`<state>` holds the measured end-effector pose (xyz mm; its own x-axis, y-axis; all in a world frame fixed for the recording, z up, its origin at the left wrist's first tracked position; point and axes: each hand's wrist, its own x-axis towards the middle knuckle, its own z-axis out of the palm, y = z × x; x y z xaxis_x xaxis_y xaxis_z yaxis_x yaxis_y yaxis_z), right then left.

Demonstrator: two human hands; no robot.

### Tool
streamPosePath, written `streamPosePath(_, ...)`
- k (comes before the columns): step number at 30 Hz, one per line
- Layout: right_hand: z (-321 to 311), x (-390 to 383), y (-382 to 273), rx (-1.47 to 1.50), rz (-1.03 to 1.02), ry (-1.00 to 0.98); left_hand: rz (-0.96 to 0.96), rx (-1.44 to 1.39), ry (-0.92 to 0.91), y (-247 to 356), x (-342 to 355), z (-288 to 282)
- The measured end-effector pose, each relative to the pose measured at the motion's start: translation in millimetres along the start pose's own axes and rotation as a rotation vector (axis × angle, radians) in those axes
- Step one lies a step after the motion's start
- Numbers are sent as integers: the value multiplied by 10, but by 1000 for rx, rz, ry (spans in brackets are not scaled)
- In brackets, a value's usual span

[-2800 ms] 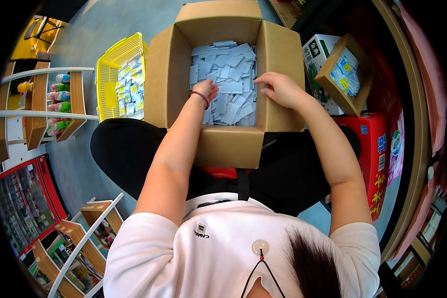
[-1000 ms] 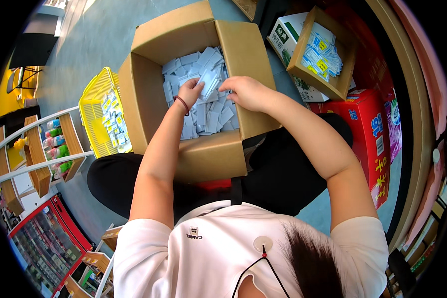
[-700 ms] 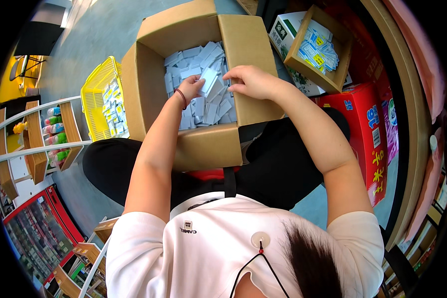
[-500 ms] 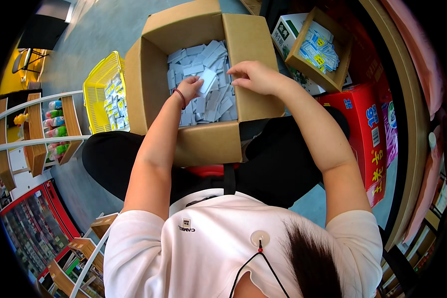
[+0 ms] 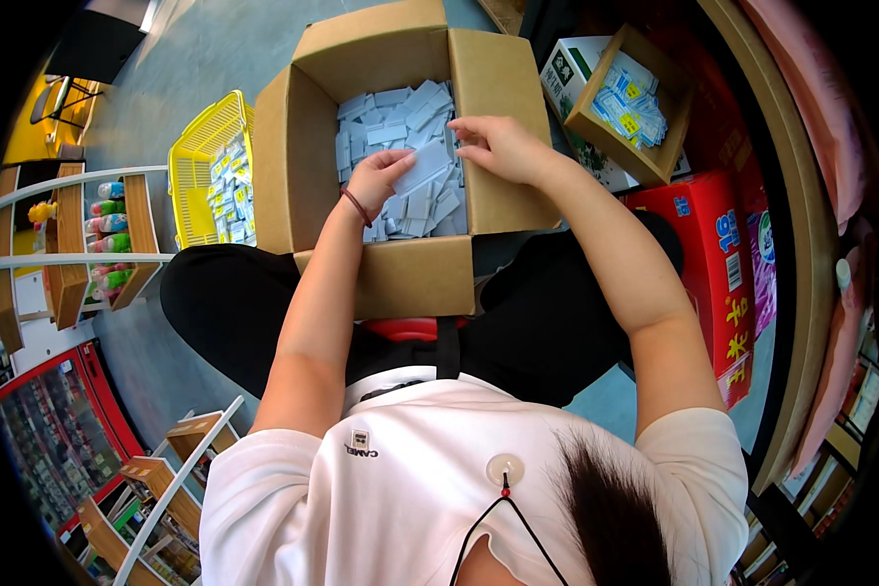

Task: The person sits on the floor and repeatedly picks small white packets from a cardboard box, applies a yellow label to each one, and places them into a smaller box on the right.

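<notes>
A large open cardboard box point(image 5: 391, 278) stands before me, holding a heap of pale rectangular plastic label holders point(image 5: 369, 130). My left hand point(image 5: 376, 184), with a dark red band at the wrist, pinches one translucent label holder point(image 5: 424, 170) between thumb and fingers above the heap. Close to that holder's right edge is my right hand point(image 5: 503, 148). Its thumb and forefinger are apart, and I see nothing between them. Its other fingers are partly hidden.
Left of the box stands a yellow plastic basket point(image 5: 193, 200) with labelled holders in it. A shallow brown tray point(image 5: 607, 142) of blue-and-white labels rests on a white carton point(image 5: 564, 70) at right. Nearer are a red carton point(image 5: 698, 254) and a curved wooden edge point(image 5: 818, 244).
My left hand has turned and raised the label holder, which now shows more of its face. The right hand stays by the box's right side, its fingers shifted slightly. The whole view has moved a little.
</notes>
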<state>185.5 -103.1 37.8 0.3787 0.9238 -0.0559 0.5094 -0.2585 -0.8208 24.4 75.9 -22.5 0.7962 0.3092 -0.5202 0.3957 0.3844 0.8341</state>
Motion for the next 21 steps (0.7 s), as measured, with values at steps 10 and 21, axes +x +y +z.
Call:
streamPosePath(10,12,139,34,377,175,-51,125,-163,-147,286,-410,76)
streamPosePath(21,102,110,-63,540,170,-99,179,-112,-161,333,-449,120)
